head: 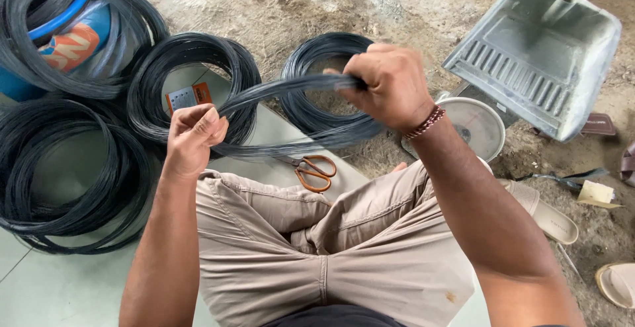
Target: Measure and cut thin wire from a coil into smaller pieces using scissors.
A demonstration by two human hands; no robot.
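I hold a flattened coil of thin black wire [291,119] above my lap. My left hand [192,135] grips its left end. At the coil's upper right part, my right hand [390,85] is closed over the strands; a beaded bracelet is on that wrist. The coil is stretched into a long narrow loop between the two hands. Orange-handled scissors [312,170] lie on the floor just below the coil, near my knee.
Several more black wire coils lie on the floor: one at left [66,181], one by a small card [188,95], one behind my right hand [317,56]. A blue drum [59,42] stands upper left. A weighing scale [473,125] and its grey pan [536,52] sit at right.
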